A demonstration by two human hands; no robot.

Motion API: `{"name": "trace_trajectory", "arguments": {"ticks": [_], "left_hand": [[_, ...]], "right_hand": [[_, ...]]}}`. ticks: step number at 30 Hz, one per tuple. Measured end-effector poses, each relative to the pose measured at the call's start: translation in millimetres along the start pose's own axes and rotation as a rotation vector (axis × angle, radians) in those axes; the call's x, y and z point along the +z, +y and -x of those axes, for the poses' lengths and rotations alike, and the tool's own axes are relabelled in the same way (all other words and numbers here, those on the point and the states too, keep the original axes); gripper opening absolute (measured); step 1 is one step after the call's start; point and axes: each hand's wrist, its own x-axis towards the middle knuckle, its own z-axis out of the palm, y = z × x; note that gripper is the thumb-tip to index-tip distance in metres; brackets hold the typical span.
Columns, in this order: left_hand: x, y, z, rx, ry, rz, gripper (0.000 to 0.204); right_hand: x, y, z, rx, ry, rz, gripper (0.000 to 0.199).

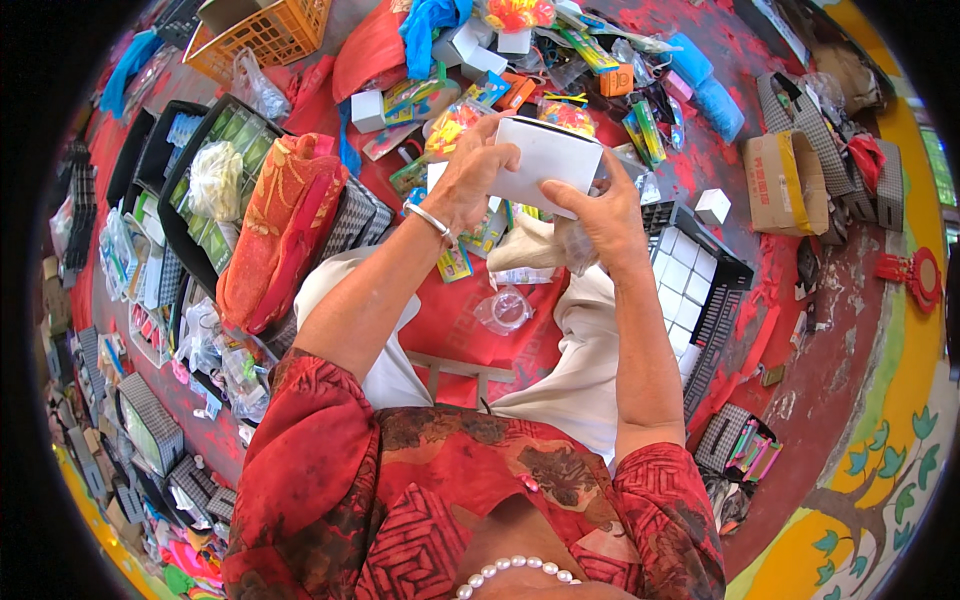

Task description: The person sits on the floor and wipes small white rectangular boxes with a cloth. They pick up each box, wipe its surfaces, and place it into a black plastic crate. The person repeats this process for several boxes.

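Observation:
Both hands grip a white cardboard box (pixel 546 166) over my lap, one at each end. My left hand (pixel 478 178), with a silver bangle on its wrist, curls its fingers around the left end. On the right side, my right hand (pixel 606 216) presses its thumb on the box's near face. A dark line runs along the box's far edge; whether a flap is raised there I cannot tell. Below my right hand hangs crumpled translucent plastic (pixel 574 245), next to a beige cloth-like piece (pixel 525 245). What the box holds is hidden.
A black crate (pixel 715 325) of small white boxes stands at my right. Colourful packets (pixel 453 263) and a clear round container (pixel 504 311) lie before me. Folded orange-red cloth (pixel 280 235) rests at left by black bins. An orange crate (pixel 258 45) and cardboard box (pixel 785 185) sit farther off.

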Motion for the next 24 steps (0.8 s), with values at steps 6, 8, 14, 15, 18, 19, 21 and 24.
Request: {"name": "trace_trajectory", "arguments": {"ticks": [6, 8, 14, 15, 18, 19, 21, 24], "left_hand": [[-10, 16, 6, -0.182, -0.139, 0.168, 0.085], [-11, 22, 9, -0.199, -0.123, 0.241, 0.081], [-7, 20, 12, -0.117, -0.168, 0.012, 0.08], [-6, 18, 12, -0.105, -0.166, -0.007, 0.08], [-4, 14, 9, -0.07, -0.189, -0.052, 0.075], [-3, 13, 9, -0.068, -0.199, -0.079, 0.074], [-1, 12, 9, -0.072, -0.176, -0.155, 0.073], [0, 12, 10, -0.05, -0.153, -0.226, 0.071]], "right_hand": [[-12, 6, -7, 0.245, -0.029, -0.296, 0.073], [-18, 9, -11, 0.315, -0.029, -0.385, 0.074], [-23, 12, -14, 0.323, -0.033, -0.34, 0.082], [-23, 12, -13, 0.33, -0.034, -0.346, 0.083], [-21, 9, -11, 0.303, -0.042, -0.328, 0.087], [-20, 8, -11, 0.281, -0.033, -0.326, 0.088], [-19, 7, -10, 0.25, -0.019, -0.264, 0.091], [-19, 6, -9, 0.226, -0.003, -0.223, 0.096]]}}
